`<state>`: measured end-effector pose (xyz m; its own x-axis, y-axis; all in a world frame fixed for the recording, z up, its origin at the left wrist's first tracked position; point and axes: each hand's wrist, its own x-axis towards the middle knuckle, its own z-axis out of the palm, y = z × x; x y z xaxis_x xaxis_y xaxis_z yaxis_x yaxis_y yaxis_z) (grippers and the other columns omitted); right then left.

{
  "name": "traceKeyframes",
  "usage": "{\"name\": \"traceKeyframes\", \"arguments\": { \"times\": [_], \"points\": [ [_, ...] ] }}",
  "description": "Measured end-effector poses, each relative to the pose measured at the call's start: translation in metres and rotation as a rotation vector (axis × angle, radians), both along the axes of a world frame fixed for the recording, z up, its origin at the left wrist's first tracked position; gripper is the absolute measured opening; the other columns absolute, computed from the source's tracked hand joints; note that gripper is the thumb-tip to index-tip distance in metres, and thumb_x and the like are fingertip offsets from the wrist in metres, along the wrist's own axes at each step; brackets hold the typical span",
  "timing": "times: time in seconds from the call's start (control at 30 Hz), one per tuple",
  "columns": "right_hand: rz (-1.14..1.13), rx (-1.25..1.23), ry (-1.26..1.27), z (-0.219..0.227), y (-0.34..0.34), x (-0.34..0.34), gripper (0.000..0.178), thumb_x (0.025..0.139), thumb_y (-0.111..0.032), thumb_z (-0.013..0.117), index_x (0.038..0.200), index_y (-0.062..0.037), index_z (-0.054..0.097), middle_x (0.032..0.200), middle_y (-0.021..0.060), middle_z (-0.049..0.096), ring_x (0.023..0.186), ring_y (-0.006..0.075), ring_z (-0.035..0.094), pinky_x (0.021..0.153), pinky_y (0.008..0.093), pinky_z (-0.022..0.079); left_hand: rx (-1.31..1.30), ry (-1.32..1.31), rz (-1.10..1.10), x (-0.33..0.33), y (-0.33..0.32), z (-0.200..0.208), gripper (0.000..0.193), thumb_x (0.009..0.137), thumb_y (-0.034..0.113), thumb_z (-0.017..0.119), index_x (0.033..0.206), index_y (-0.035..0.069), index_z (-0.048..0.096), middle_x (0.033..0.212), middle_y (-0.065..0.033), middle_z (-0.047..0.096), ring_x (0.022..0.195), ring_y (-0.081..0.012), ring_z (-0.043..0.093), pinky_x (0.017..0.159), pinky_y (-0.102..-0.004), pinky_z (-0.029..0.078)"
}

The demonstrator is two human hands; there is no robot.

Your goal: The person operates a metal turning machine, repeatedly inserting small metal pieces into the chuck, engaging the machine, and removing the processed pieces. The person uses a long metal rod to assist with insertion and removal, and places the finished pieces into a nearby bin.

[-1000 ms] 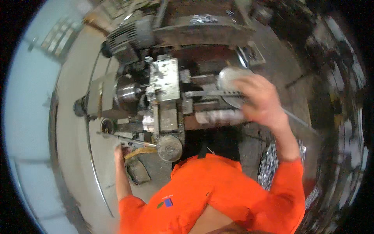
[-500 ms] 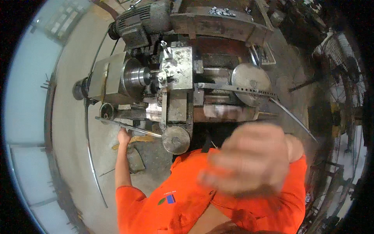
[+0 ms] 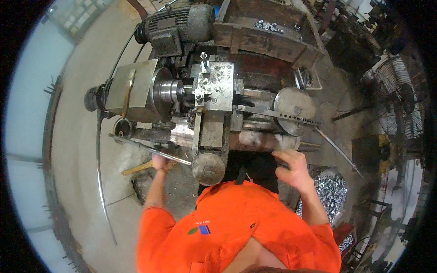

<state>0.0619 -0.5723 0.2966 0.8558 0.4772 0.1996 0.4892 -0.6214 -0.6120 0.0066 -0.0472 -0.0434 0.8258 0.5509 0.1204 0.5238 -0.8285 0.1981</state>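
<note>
A worn metal lathe stands before me, with its round chuck [image 3: 169, 91] at left and a tool block [image 3: 217, 86] in the middle. My left hand [image 3: 160, 162] is low on the near side, close to a steel lever rod [image 3: 141, 146] and a wooden handle [image 3: 135, 169]. Its fingers are mostly hidden, so any hold cannot be told. To the right of the round crank disc [image 3: 208, 169], my right hand [image 3: 293, 167] hovers at the machine's near edge. Its fingers are curled; whatever may lie in them is too small to make out.
Small shiny metal parts fill a container [image 3: 331, 193] beside my right forearm. An electric motor [image 3: 175, 27] and a wooden trough [image 3: 268, 43] sit behind the lathe. Large disc [image 3: 295, 109], slanted rod [image 3: 339, 152] and a caged fan [image 3: 393, 98] are at right.
My right hand has dropped from close in front of me toward the machine's near edge, uncovering the container of metal parts. The left hand has shifted slightly right along the rod.
</note>
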Motion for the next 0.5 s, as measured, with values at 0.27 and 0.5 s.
{"name": "traceKeyframes", "arguments": {
  "times": [0.27,0.5],
  "points": [
    [0.150,-0.047,-0.139,0.031,0.033,0.054,0.036,0.055,-0.008,0.060,0.090,-0.0009,0.061,0.078,0.0154,0.060,0.068,0.0330,0.056,0.060,0.0391,0.046,-0.009,0.384,-0.074,0.008,0.029,0.044,0.037,0.082,0.042,0.052,0.089,0.007,0.061,0.088,-0.0181,0.063,0.085,-0.0360,0.061,0.074,-0.0452,0.048],
    [0.331,0.062,-0.326,0.037,0.158,0.136,0.034,0.054,-0.016,0.063,0.086,-0.0058,0.065,0.081,0.0136,0.061,0.080,0.0319,0.053,0.075,0.0396,0.046,-0.276,0.282,-0.056,0.000,0.067,0.154,0.040,0.079,0.034,0.060,0.112,0.013,0.058,0.095,-0.0165,0.063,0.088,-0.0342,0.060,0.074,-0.0425,0.048]
  ]
}}
